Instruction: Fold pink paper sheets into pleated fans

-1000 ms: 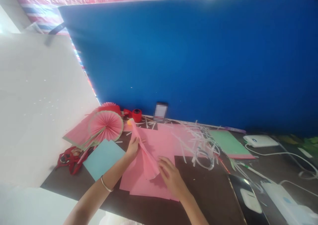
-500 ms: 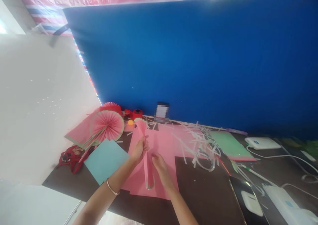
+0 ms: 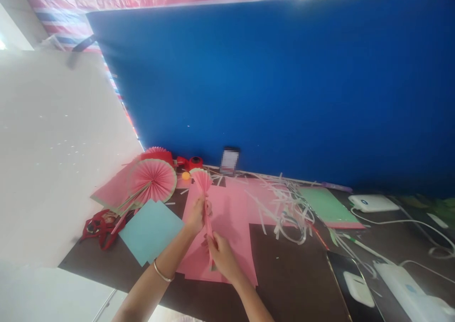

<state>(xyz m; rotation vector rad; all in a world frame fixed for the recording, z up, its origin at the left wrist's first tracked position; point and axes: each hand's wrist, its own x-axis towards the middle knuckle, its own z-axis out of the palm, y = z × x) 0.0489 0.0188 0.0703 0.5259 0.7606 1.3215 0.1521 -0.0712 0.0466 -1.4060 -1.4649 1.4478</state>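
A pink pleated paper strip (image 3: 202, 181) with a pale green edge stands between my hands, its far end spread like a small fan. My left hand (image 3: 197, 216) is closed around its middle. My right hand (image 3: 219, 254) pinches the lower part, closer to me. Beneath both hands lie pink paper sheets (image 3: 234, 217). To the left, light blue sheets (image 3: 152, 229) rest beside a round pink paper fan (image 3: 152, 180) with a pale green rim and a stick handle.
White paper strips (image 3: 284, 203) lie tangled to the right, beside a green sheet pack (image 3: 329, 206). A phone (image 3: 341, 270) carries a white case (image 3: 358, 289). Red tape (image 3: 195, 162) sits at the back near a blue panel (image 3: 249, 85). Red-handled scissors (image 3: 103, 227) lie left.
My right hand has come in from beside the pleated paper and now grips its lower part. My left hand keeps its hold in the middle.
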